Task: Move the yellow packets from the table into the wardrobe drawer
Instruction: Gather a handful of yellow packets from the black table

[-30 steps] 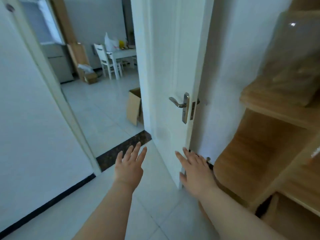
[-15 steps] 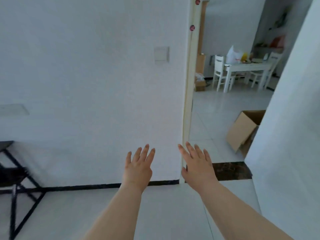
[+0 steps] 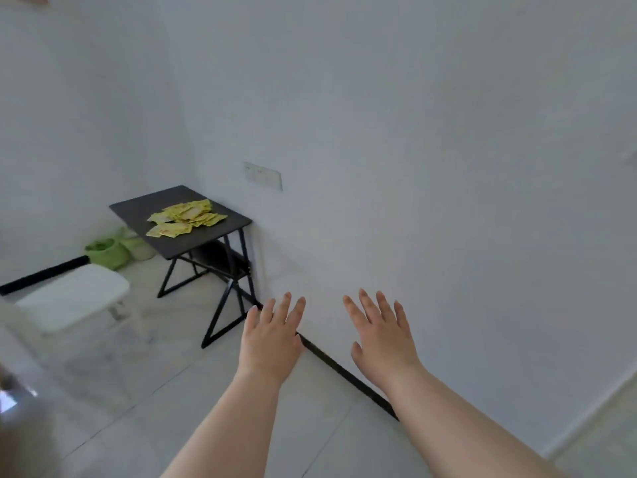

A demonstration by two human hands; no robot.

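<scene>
Newly in view: table, yellow packets.

- Print on yellow packets too small to read.
- Blurred object cut off at left edge, unidentifiable.
- Green bags partly hidden behind table.

Packets lie on the table (against the wall); stool to its left.

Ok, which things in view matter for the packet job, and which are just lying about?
For the job: yellow packets, black table, left hand and right hand, both open and empty.
Lying about: green bags, white stool, wall sockets.
</scene>
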